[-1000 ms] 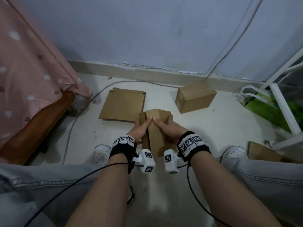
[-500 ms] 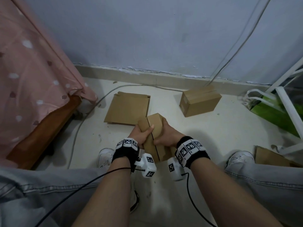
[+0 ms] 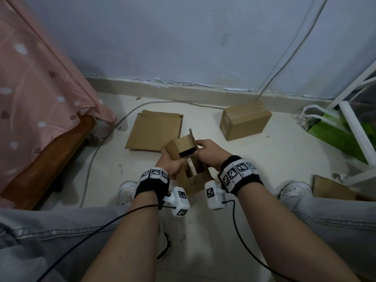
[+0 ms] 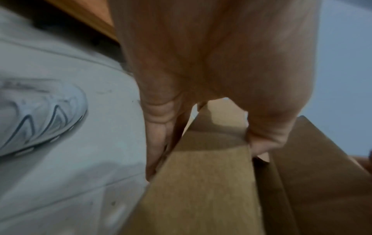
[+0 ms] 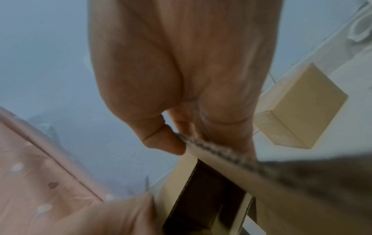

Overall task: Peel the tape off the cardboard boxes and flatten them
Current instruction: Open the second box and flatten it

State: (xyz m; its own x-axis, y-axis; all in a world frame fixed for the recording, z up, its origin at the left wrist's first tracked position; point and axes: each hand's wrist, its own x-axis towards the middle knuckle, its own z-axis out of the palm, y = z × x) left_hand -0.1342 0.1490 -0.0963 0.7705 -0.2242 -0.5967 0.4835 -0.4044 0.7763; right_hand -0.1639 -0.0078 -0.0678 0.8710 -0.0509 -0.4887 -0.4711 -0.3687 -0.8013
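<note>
I hold a small brown cardboard box [image 3: 184,148] above the floor between my knees; its flaps stand apart and the inside shows dark. My left hand [image 3: 169,162] grips its left wall [image 4: 203,182], thumb inside, fingers outside. My right hand [image 3: 209,152] pinches the edge of the right flap [image 5: 211,148] between thumb and fingers. A flattened box [image 3: 155,130] lies on the floor just beyond. A closed box [image 3: 245,123] with tape along its top seam stands at the back right by the wall; it also shows in the right wrist view [image 5: 300,108].
A bed with a pink spotted cover [image 3: 38,94] and wooden frame fills the left. A grey cable [image 3: 97,151] runs over the floor. A green bag [image 3: 333,131] and white rack [image 3: 358,127] stand right; another cardboard piece [image 3: 333,189] lies by my right shoe [image 3: 295,191].
The box was closed and held flat-sided between both hands; now its flaps are pulled apart and it gapes. My hands have drawn it nearer and spread sideways.
</note>
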